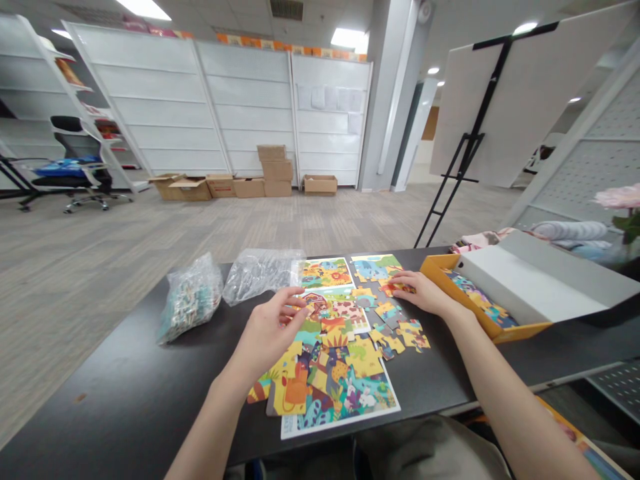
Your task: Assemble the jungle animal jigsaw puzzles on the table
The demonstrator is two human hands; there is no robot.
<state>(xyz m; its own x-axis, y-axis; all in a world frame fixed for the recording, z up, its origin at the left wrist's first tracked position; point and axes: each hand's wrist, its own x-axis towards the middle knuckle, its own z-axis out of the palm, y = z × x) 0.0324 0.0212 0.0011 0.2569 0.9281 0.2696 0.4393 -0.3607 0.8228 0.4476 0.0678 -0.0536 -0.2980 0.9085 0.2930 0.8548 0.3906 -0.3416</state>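
Head camera: your left hand (273, 330) hovers palm down over the middle of the black table (125, 393). Its fingers are loosely curled, with the tips above the far end of the half-built puzzle (335, 373). From this angle you cannot tell whether thumb and forefinger pinch a piece there.

Your right hand (420, 291) lies further toward the table's right side, stretched out flat and gripping nothing. Its fingertips (403, 280) rest on a red-and-yellow piece (389, 290).

The puzzle sits on a white-edged sheet that reaches almost to the table's near edge, just in front of you. Loose pieces (400, 333) are scattered between that sheet and your right wrist. Beyond the puzzle lies a barn picture card (345, 310). At the far edge lie two more cards side by side, a yellow one (327, 272) and a blue one (373, 267).

Toward the far left corner you have two clear plastic bags. The one full of pieces (193, 297) is nearer the left edge, and the crumpled one (260, 273) lies just beside the yellow card.

At the right edge stands an orange box (500, 327) with more pieces inside. A grey lid (540, 280) rests tilted across it.

Past the table you see a black easel (465, 153) carrying a white board, and cardboard boxes (270, 173) stacked against white wall panels. An office chair (75, 167) stands far left, and a pink flower (620, 197) shows at the right margin.
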